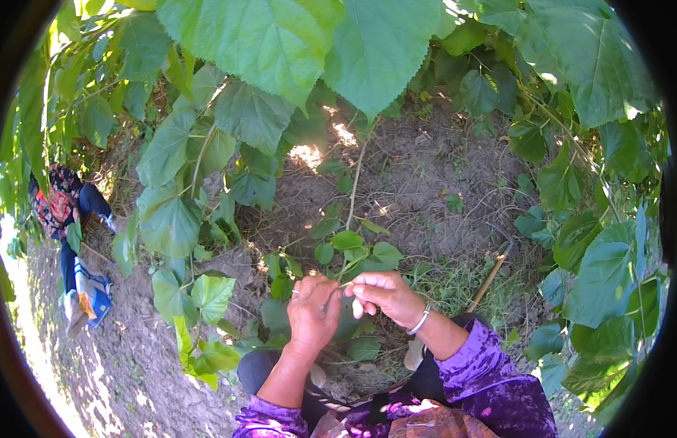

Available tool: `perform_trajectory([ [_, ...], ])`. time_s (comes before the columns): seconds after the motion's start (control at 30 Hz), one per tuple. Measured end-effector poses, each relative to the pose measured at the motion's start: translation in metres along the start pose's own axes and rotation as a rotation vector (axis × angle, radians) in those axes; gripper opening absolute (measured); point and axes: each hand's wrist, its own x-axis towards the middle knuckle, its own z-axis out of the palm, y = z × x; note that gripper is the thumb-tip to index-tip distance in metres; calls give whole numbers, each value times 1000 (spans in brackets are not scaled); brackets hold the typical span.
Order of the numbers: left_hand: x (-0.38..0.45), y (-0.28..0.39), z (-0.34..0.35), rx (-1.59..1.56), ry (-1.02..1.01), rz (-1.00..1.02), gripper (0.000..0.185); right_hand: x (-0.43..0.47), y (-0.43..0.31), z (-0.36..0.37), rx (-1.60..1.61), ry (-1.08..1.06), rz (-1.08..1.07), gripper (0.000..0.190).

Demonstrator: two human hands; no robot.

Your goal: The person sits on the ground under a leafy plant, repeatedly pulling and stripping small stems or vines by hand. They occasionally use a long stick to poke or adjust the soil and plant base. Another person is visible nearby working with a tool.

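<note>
My left hand (pixel 312 309) and my right hand (pixel 386 295) meet low in the middle, above my knees. Thumb and fingertips of both hands pinch a thin green stem (pixel 346 283). Just beyond the fingers, a small leafy shoot (pixel 366 251) with rounded green leaves rises, and its lower part is hidden by the hands. Farther out, a bare, slender branch (pixel 356 189) leans up toward large, toothed leaves (pixel 273 44). The left hand wears a ring, and a pale bangle (pixel 419 322) circles the right wrist.
A sickle lies on the right, its wooden handle (pixel 487 283) in grass and its curved blade (pixel 504 234) beyond. Leafy branches (pixel 595 263) hang along the right. At far left, another person (pixel 59 202) is beside a blue-and-white bag (pixel 95 295). Dry soil (pixel 426 164) spreads ahead.
</note>
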Motion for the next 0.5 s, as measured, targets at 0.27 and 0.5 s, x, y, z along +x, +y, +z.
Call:
perform_trajectory([
  [0.27, -4, 3, 9, -179, -44, -68, 25, -4, -2, 12, -271, 164, -58, 21],
  [0.5, -12, -1, 9, -616, -172, -418, 26, -9, -6, 18, -479, 181, -137, 19],
])
